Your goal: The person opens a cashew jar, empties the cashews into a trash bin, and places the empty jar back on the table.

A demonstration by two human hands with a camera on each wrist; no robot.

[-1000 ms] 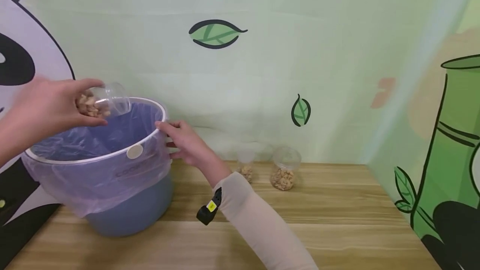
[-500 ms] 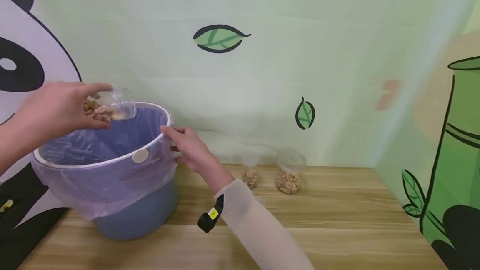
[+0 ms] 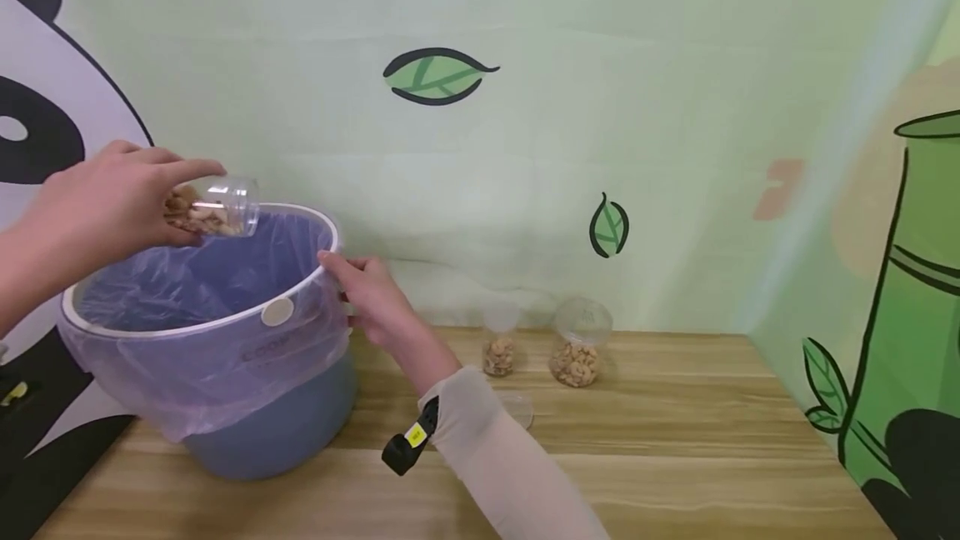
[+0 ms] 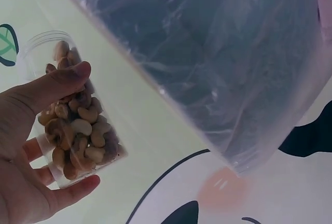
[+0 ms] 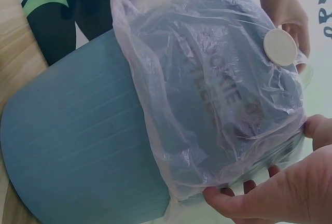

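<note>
My left hand (image 3: pixel 112 198) grips a clear plastic jar (image 3: pixel 242 205) on its side above the bin's far left part, mouth to the right. Cashews (image 4: pixel 83 125) fill much of this jar; no lid is on it in the head view. Below stands a blue trash bin (image 3: pixel 277 432) with a white rim and a translucent bag liner (image 3: pixel 195 386) folded over its outside. My right hand (image 3: pixel 382 302) holds the bin's right side, thumb at the rim and fingers against the liner outside, as the right wrist view (image 5: pixel 280 193) also shows. The bin's bottom inside is hidden.
Two clear containers of cashews, a narrow one (image 3: pixel 498 355) and a wider one (image 3: pixel 577 363), stand by the back wall on the wooden table (image 3: pixel 675 423). A clear round lid (image 3: pixel 517 408) lies partly behind my right forearm. A printed backdrop (image 3: pixel 525 107) closes off the back.
The jar tipped mouth-down a little half a second ago, the cashews sliding toward its mouth; now it is nearer level and slightly further left. My right hand stays at the bin's rim.
</note>
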